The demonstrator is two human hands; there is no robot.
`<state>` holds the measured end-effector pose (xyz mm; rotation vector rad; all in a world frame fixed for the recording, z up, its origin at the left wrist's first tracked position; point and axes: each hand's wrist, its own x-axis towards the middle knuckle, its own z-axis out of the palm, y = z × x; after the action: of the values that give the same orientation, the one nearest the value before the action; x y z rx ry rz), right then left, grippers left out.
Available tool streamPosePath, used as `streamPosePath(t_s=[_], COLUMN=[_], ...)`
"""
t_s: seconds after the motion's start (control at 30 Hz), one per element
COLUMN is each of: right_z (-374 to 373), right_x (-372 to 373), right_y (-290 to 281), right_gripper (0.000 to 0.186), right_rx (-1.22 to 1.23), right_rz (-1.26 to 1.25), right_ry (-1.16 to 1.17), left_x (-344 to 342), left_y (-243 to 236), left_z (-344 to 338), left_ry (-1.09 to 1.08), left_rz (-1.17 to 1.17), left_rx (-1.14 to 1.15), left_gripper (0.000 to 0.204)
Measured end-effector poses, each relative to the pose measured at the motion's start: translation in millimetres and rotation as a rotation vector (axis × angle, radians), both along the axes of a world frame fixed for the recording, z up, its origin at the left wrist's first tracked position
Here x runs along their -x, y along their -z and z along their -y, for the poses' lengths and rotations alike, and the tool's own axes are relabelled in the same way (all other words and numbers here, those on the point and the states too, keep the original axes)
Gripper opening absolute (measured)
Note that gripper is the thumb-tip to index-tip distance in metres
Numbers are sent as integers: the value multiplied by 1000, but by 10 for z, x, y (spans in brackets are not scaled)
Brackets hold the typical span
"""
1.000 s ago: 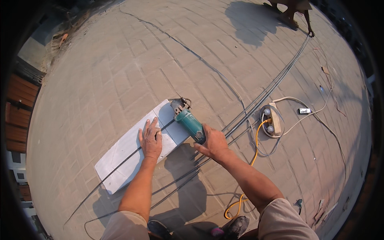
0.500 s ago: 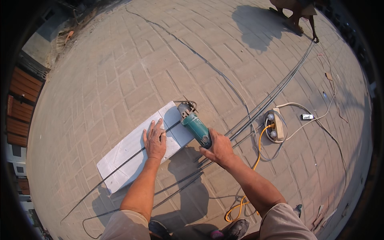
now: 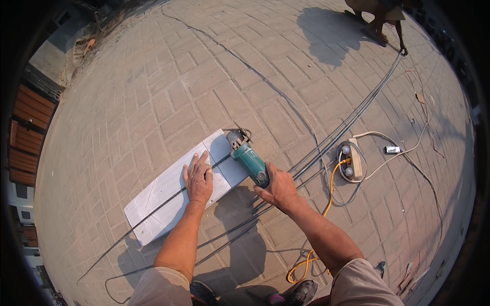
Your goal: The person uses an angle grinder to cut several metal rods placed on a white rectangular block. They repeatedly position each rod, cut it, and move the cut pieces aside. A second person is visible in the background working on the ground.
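My left hand [image 3: 198, 181] lies with fingers spread on a long white board [image 3: 153, 199], pressing over a thin dark rod [image 3: 127, 233] that runs lengthwise across it. My right hand [image 3: 278, 186] grips the body of a green angle grinder [image 3: 249, 161]. The grinder's metal head and disc [image 3: 237, 140] sit at the board's far right end, over or beside the rod; whether the disc touches it I cannot make out. More rods [image 3: 230, 235] pass along the paving near the board's lower right.
A beige power strip [image 3: 355, 149] with plugs, coiled cables and a yellow cord [image 3: 332, 194] lies to the right, near a small white rectangular object [image 3: 392, 149]. At top right a crouching co-worker [image 3: 377, 20] touches the bundle of long rods [image 3: 370, 99] on the brick paving [image 3: 168, 102].
The whole view has shifted slightly since a second ago. My hands and the grinder stay almost in the same place on the board. The co-worker's position looks much the same.
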<state>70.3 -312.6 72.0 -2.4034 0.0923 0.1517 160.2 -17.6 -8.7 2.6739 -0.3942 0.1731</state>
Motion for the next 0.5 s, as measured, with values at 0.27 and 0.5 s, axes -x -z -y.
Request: streamPosePath(t_s=[0.27,0.5], right_z=[13,-13], right_x=[44,10], right_y=[27,13], right_gripper=[75,64], right_rx=[-31,-31], right_rz=[14,59], right_ry=[9,8], left_x=[-5,3], left_y=[-40,-46], left_z=[29,34], left_ry=[-7,-15], left_rz=[-25,-33], left_rx=[-5,-1], left_gripper=[25,15])
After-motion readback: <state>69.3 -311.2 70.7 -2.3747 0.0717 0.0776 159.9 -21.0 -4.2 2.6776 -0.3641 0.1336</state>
